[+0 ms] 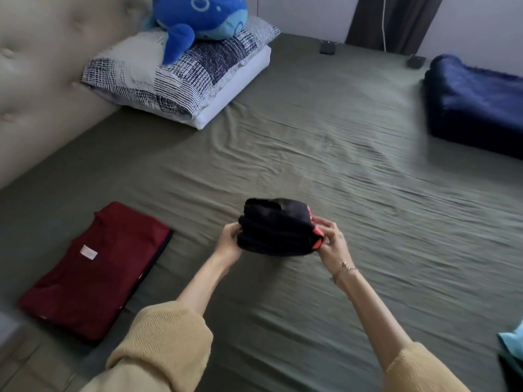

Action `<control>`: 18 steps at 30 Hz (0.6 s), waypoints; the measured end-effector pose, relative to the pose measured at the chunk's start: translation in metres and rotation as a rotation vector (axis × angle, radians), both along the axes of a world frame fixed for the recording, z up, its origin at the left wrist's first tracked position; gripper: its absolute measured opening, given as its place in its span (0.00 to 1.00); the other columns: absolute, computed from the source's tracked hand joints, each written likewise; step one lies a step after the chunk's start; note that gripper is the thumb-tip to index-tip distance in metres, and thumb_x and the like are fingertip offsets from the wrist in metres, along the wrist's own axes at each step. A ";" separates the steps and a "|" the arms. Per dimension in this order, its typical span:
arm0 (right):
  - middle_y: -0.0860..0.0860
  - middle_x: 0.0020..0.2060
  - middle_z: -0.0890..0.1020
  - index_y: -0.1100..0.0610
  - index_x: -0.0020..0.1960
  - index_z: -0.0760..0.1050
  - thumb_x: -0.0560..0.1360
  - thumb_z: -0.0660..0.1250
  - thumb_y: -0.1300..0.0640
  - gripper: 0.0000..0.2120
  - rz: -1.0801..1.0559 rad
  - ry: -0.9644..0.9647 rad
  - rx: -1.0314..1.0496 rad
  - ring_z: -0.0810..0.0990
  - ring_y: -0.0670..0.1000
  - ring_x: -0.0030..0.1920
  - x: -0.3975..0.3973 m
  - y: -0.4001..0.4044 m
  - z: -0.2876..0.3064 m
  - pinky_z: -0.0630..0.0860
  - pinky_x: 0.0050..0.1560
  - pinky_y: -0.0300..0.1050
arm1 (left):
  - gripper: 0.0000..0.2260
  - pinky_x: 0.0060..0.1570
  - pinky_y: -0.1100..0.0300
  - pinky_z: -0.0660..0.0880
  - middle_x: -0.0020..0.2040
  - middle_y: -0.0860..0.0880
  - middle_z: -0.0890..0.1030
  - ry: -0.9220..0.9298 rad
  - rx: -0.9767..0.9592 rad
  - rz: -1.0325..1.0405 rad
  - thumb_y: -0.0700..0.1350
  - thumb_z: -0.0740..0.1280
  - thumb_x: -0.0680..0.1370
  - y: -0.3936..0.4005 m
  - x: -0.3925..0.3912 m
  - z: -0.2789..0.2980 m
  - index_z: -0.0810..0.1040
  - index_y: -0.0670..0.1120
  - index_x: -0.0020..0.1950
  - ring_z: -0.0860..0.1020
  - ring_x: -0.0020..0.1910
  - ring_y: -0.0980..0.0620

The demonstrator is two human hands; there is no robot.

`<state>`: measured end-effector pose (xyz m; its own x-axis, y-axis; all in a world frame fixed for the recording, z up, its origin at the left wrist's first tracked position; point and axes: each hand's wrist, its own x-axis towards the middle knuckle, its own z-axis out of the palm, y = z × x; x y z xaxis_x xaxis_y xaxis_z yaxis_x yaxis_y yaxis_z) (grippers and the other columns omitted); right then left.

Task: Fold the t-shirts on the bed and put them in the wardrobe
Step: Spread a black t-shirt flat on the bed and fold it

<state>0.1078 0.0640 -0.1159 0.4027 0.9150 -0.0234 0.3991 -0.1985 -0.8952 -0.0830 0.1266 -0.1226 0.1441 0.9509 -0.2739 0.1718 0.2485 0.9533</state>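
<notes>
While both hands are gripping a folded black t-shirt [276, 226] above the bed [311, 171], the bundle is being held near the middle of the green sheet, toward its near edge. Left hand [229, 241] is clasping the bundle's left end with curled fingers; right hand [329, 239] is clasping the right end, where a strip of red-pink fabric is showing. A thin bracelet [343, 269] is circling the right wrist, and mustard-yellow sleeves [161, 343] are pushed up both forearms. Lying flat on the sheet to the left, well apart from the bundle, is a folded dark red t-shirt [93, 273] with a white label facing up; a darker edge is showing beneath its right side. At the far left, two stacked pillows [181, 77] are resting against a padded headboard [42, 66], with a blue plush whale [195, 18] sitting on top. A folded navy blanket [475, 106] is occupying the far right of the bed. A light-blue fabric item [512, 343] is entering at the right edge. Wrinkled open sheet is separating the bundle from each of these.
</notes>
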 end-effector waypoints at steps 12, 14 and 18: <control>0.56 0.48 0.80 0.55 0.42 0.75 0.73 0.66 0.59 0.01 -0.309 0.395 -0.407 0.78 0.54 0.43 -0.012 -0.031 -0.045 0.76 0.41 0.46 | 0.25 0.58 0.51 0.72 0.56 0.45 0.80 0.218 -0.471 0.061 0.65 0.66 0.68 -0.024 -0.021 -0.046 0.77 0.47 0.52 0.77 0.56 0.44; 0.56 0.51 0.79 0.58 0.55 0.74 0.70 0.71 0.49 0.19 -0.300 0.459 -0.485 0.79 0.55 0.47 -0.013 -0.025 -0.051 0.78 0.44 0.47 | 0.39 0.65 0.54 0.66 0.67 0.46 0.72 0.245 -0.492 -0.056 0.67 0.67 0.68 -0.029 -0.014 -0.039 0.67 0.43 0.70 0.70 0.66 0.45; 0.57 0.51 0.82 0.62 0.60 0.75 0.60 0.75 0.44 0.34 -0.248 0.608 -0.512 0.78 0.52 0.39 -0.014 -0.014 -0.053 0.73 0.34 0.42 | 0.27 0.63 0.57 0.70 0.64 0.46 0.76 0.284 -0.422 -0.104 0.55 0.72 0.72 -0.038 -0.004 -0.051 0.72 0.43 0.66 0.74 0.62 0.48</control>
<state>0.0937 0.0504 -0.1684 0.3742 0.6185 -0.6910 -0.2342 -0.6579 -0.7158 -0.0872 0.0883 -0.1741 0.0959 0.7339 -0.6725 0.4533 0.5693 0.6859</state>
